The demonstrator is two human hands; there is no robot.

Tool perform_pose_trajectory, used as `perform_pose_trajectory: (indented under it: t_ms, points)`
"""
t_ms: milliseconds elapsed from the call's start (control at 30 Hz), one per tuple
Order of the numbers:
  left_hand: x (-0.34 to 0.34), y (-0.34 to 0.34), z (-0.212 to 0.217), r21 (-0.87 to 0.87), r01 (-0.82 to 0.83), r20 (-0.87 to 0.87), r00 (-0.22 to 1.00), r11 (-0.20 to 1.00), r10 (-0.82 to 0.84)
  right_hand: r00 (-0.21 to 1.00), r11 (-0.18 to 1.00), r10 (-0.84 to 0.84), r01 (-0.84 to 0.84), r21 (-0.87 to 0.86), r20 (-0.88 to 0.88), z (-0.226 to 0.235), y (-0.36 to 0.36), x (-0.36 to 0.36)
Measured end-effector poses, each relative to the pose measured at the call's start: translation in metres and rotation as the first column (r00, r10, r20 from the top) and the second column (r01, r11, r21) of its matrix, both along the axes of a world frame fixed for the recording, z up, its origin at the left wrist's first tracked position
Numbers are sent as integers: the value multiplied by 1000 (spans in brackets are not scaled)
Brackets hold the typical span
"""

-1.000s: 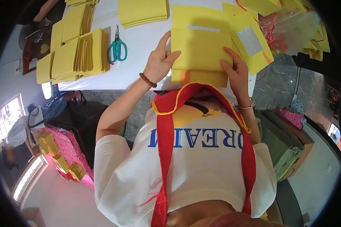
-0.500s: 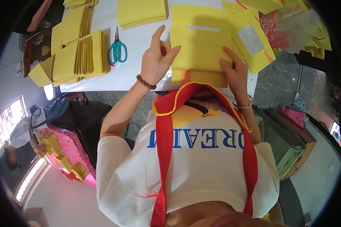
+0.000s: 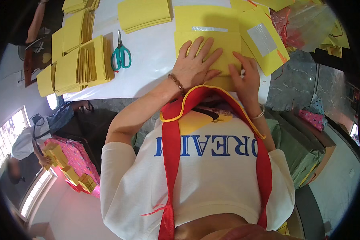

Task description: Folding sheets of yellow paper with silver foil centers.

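A folded piece of yellow paper (image 3: pixel 208 18), which looks like a paper bag or envelope, lies in front of me on the white-covered table (image 3: pixel 148 54). A silver strip (image 3: pixel 210 29) runs across its upper part. My left hand (image 3: pixel 194 64) rests flat on the lower part, fingers spread. At its right edge is my right hand (image 3: pixel 247 78), with thumb and index finger apart and touching the paper; its other fingers are curled and partly hidden. Nothing shows gripped in either hand. My forearms and the red apron bib (image 3: pixel 212 91) cover the near table edge.
Teal-handled scissors (image 3: pixel 121 57) lie left of the paper, beside stacks of folded yellow pieces (image 3: pixel 82 64). Another stack (image 3: pixel 144 14) sits farther back. Right are a yellow piece with a silver patch (image 3: pixel 262 38) and a clear plastic bag (image 3: pixel 308 28). Another person (image 3: pixel 28 138) is at far left.
My left hand has come down from the paper's left edge and moved right, now flat on it with fingers spread. My right hand stays at the right edge. The view has shifted slightly.
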State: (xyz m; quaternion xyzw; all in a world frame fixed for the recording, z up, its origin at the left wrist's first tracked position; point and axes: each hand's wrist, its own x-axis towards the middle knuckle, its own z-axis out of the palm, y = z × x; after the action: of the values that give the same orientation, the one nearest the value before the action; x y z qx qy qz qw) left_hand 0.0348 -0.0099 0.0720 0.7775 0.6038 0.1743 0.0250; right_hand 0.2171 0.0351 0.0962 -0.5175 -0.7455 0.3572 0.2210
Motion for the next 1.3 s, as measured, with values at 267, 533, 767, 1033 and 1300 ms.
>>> perform_pose_trajectory:
  t_ms: [267,533,767,1033,1300]
  points:
    - [0,0,0,16,8,1,1000,1000,-8,894,807,309,-427,407,324,-26,-25,22]
    - [-2,-3,2,6,187,4,982,982,-187,912,831,352,-407,379,208,-22,-20,27]
    - [-4,3,20,192,82,-132,990,978,-58,846,994,-106,78,-76,-522,-19,-5,23]
    - [-155,39,45,478,-137,-2,987,867,158,904,999,-15,0,-35,-428,-41,-6,21]
    - [-208,63,-61,341,-198,-257,920,919,294,927,997,22,6,73,-375,-44,-4,16]
